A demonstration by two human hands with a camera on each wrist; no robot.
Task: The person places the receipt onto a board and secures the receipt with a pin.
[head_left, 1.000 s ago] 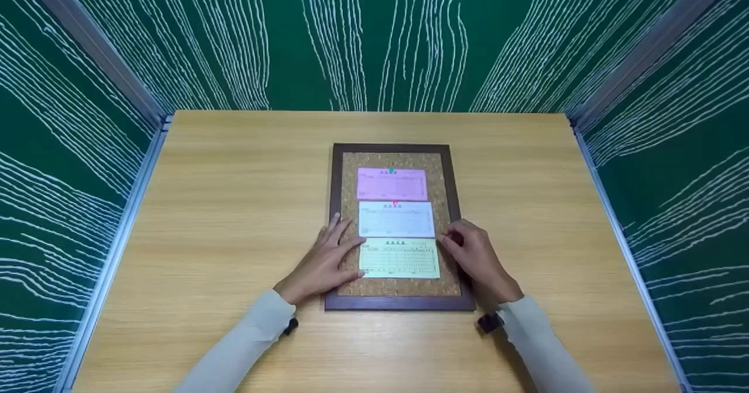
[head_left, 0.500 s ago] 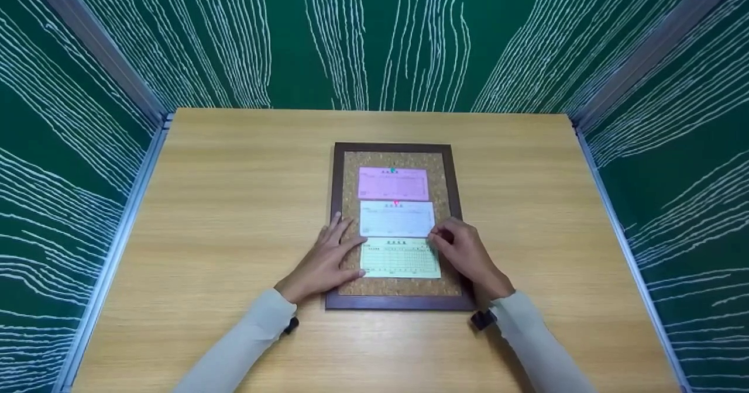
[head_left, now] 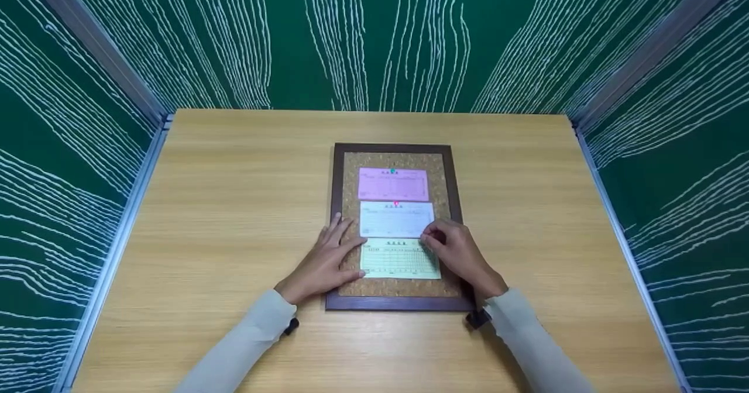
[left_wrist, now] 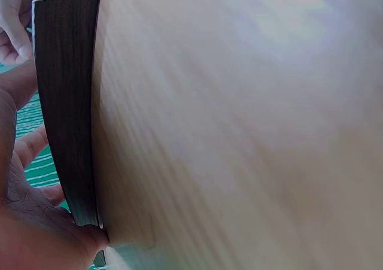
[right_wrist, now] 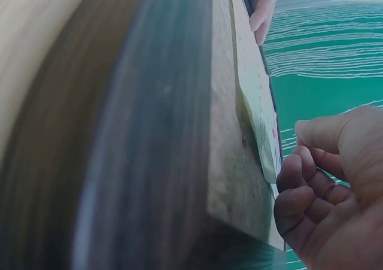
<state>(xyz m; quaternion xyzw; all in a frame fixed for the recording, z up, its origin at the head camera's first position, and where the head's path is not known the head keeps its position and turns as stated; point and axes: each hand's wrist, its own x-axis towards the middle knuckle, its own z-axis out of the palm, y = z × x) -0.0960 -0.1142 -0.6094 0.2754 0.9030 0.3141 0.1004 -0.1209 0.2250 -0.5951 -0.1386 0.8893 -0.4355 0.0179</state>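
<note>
Cork board (head_left: pixel 447 182) flat on worktop (head_left: pixel 234 206), long axis running away from the person. Yellow slip (head_left: pixel 398 259) nearest, long side across. Left hand (head_left: pixel 325 261) lies flat, fingers released, at its left edge. Right hand (head_left: pixel 459 252) fingers curled at top-right corner; grip unclear.

pink, white, yellow slips (head_left: pixel 399 258) (dark-framed cork board (head_left: pixel 446 276)).

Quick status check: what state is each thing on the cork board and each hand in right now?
Cork board: flat on table.
Pink slip: pinned, green pin.
White slip: pinned, red pin.
Yellow slip: flat, no pin visible.
Left hand: fingers straight, pressing yellow slip's left edge.
Right hand: fingers curled at yellow slip's top right corner.
</note>
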